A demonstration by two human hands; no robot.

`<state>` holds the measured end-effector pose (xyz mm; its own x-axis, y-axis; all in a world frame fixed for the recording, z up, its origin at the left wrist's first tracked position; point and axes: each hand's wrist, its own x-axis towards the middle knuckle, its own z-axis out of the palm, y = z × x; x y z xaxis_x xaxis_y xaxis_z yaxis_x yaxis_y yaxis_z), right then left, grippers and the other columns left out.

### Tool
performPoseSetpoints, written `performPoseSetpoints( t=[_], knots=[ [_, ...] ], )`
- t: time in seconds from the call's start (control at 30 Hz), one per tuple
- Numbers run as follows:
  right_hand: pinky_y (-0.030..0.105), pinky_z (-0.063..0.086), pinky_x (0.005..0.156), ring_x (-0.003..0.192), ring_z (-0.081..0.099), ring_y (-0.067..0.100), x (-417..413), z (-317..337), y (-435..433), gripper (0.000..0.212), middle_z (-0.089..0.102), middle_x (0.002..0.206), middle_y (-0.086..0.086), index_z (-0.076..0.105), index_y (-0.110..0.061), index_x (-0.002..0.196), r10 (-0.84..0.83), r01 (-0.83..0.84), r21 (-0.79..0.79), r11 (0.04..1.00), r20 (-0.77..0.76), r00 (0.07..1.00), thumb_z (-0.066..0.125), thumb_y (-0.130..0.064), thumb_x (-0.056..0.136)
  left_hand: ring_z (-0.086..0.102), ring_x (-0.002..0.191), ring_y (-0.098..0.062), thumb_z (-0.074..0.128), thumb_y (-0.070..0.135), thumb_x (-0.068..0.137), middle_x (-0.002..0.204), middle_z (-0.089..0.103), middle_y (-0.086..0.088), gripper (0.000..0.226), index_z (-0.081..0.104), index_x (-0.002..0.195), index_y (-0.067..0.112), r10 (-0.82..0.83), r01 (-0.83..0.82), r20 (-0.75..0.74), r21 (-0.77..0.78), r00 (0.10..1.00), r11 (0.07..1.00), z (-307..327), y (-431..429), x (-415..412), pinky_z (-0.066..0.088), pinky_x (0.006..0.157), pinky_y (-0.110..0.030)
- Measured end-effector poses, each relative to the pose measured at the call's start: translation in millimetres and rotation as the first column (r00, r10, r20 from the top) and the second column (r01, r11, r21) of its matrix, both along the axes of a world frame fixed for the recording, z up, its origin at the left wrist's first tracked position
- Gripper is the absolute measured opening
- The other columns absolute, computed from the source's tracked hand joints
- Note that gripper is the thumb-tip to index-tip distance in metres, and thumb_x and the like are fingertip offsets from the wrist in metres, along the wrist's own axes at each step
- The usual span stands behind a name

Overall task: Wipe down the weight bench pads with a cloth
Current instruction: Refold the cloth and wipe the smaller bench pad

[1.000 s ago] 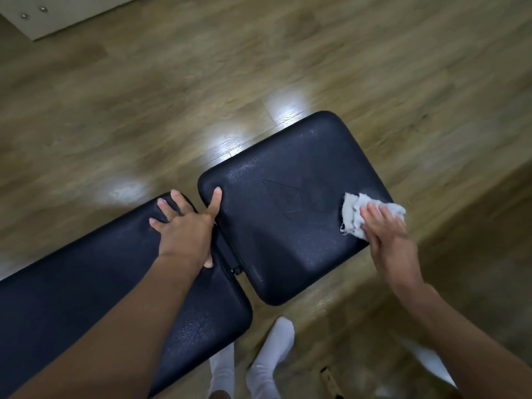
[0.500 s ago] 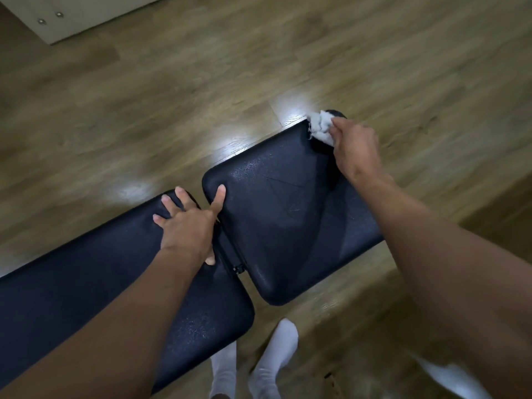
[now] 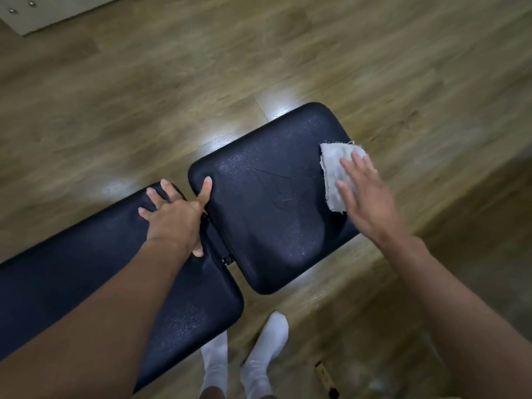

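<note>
Two dark padded bench sections lie end to end: a short seat pad (image 3: 267, 214) at centre and a long back pad (image 3: 86, 272) running off to the lower left. A pale grey cloth (image 3: 334, 174) is spread flat on the seat pad's right edge. My right hand (image 3: 365, 194) lies flat on the cloth with fingers stretched out, pressing it onto the pad. My left hand (image 3: 175, 217) rests spread across the gap between the pads, its index finger on the seat pad's near-left corner.
Wooden plank floor (image 3: 201, 82) surrounds the bench. Two feet in white socks (image 3: 247, 367) stand just below the seat pad. A pale cabinet corner (image 3: 37, 12) with small round knobs shows at the top left.
My right hand has drawn the cloth from the seat pad's far corner back down along its right edge, and the cloth now lies flatter. My left hand has stayed put.
</note>
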<state>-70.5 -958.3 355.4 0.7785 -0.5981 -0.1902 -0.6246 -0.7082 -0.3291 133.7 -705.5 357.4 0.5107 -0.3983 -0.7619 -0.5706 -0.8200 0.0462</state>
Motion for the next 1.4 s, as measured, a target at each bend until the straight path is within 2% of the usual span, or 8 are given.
performPoseSetpoints(
  t=[0.1, 0.23, 0.43, 0.63, 0.77, 0.93, 1.1, 1.4],
  knots=[
    [0.042, 0.009, 0.120, 0.146, 0.009, 0.032, 5, -25, 5, 0.052, 0.015, 0.159, 0.011, 0.019, -0.008, 0.150, 0.026, -0.033, -0.034, 0.999, -0.204, 0.979, 0.029, -0.027, 0.103, -0.006, 0.137, -0.061, 0.088, 0.021, 0.063, 0.150, -0.015, -0.038, 0.141, -0.025, 0.144, 0.042, -0.007, 0.007, 0.015, -0.012, 1.000, 1.000, -1, 1, -1, 0.021, 0.106, -0.071],
    [0.049, 0.009, 0.119, 0.145, 0.010, 0.039, 46, -38, 0, 0.051, 0.015, 0.158, 0.017, 0.015, -0.002, 0.149, 0.011, -0.028, -0.092, 0.995, -0.174, 0.985, 0.025, -0.021, 0.103, -0.004, 0.136, -0.062, 0.088, 0.020, 0.063, 0.150, -0.013, -0.039, 0.140, -0.024, 0.145, 0.041, -0.014, 0.015, 0.024, -0.011, 1.000, 1.000, -4, 1, -1, 0.022, 0.105, -0.071],
    [0.050, 0.026, 0.108, 0.136, 0.027, 0.034, 134, -43, -35, 0.049, 0.023, 0.155, 0.012, 0.023, -0.005, 0.146, 0.084, -0.109, -0.145, 0.983, -0.170, 0.982, 0.025, -0.029, 0.103, -0.005, 0.137, -0.061, 0.088, 0.020, 0.062, 0.150, -0.013, -0.038, 0.141, -0.024, 0.144, 0.043, -0.012, 0.012, 0.020, 0.005, 1.000, 1.000, -5, 1, 1, 0.023, 0.105, -0.071],
    [0.043, 0.017, 0.119, 0.144, 0.023, 0.028, 3, -38, 1, 0.045, 0.031, 0.154, 0.006, 0.032, -0.015, 0.147, 0.009, -0.019, -0.073, 0.997, -0.135, 0.991, 0.031, -0.027, 0.104, -0.004, 0.136, -0.062, 0.088, 0.023, 0.064, 0.149, -0.012, -0.040, 0.141, -0.026, 0.144, 0.041, -0.028, 0.028, 0.031, 0.005, 0.999, 1.000, -4, 1, 0, 0.024, 0.104, -0.071],
    [0.048, 0.020, 0.117, 0.142, 0.025, 0.028, -60, -31, 28, 0.048, 0.035, 0.151, 0.009, 0.034, -0.012, 0.146, 0.072, -0.088, -0.078, 0.993, -0.182, 0.981, 0.026, -0.030, 0.102, -0.004, 0.134, -0.064, 0.087, 0.024, 0.065, 0.148, -0.012, -0.042, 0.141, -0.028, 0.144, 0.038, -0.043, 0.043, 0.044, -0.010, 0.998, 0.999, -6, 2, -1, 0.025, 0.103, -0.071],
    [0.052, 0.020, 0.116, 0.141, 0.023, 0.040, 51, -51, 3, 0.049, 0.026, 0.155, 0.015, 0.023, -0.007, 0.148, 0.117, -0.159, -0.155, 0.975, -0.251, 0.961, 0.031, -0.015, 0.100, -0.004, 0.133, -0.066, 0.087, 0.021, 0.066, 0.147, -0.013, -0.043, 0.140, -0.029, 0.144, 0.036, -0.052, 0.052, 0.040, 0.003, 0.998, 0.999, -9, 1, 0, 0.025, 0.102, -0.073],
    [0.050, 0.033, 0.099, 0.121, 0.038, 0.038, 150, -52, -22, 0.039, 0.036, 0.143, 0.015, 0.030, -0.003, 0.139, 0.142, -0.192, -0.244, 0.951, -0.206, 0.968, 0.026, -0.015, 0.102, -0.005, 0.135, -0.064, 0.087, 0.020, 0.065, 0.148, -0.014, -0.041, 0.140, -0.026, 0.144, 0.040, -0.026, 0.026, 0.021, -0.006, 0.999, 1.000, -9, 2, 2, 0.022, 0.104, -0.072],
    [0.042, 0.018, 0.118, 0.139, 0.033, 0.028, -65, -33, 63, 0.048, 0.041, 0.148, 0.012, 0.029, -0.011, 0.146, 0.298, -0.341, -0.112, 0.933, -0.288, 0.910, 0.026, -0.024, 0.100, -0.004, 0.134, -0.065, 0.087, 0.022, 0.065, 0.148, -0.013, -0.042, 0.140, -0.027, 0.145, 0.039, -0.029, 0.030, 0.035, -0.036, 0.999, 0.999, -9, 5, 0, 0.023, 0.103, -0.073]
  ],
)
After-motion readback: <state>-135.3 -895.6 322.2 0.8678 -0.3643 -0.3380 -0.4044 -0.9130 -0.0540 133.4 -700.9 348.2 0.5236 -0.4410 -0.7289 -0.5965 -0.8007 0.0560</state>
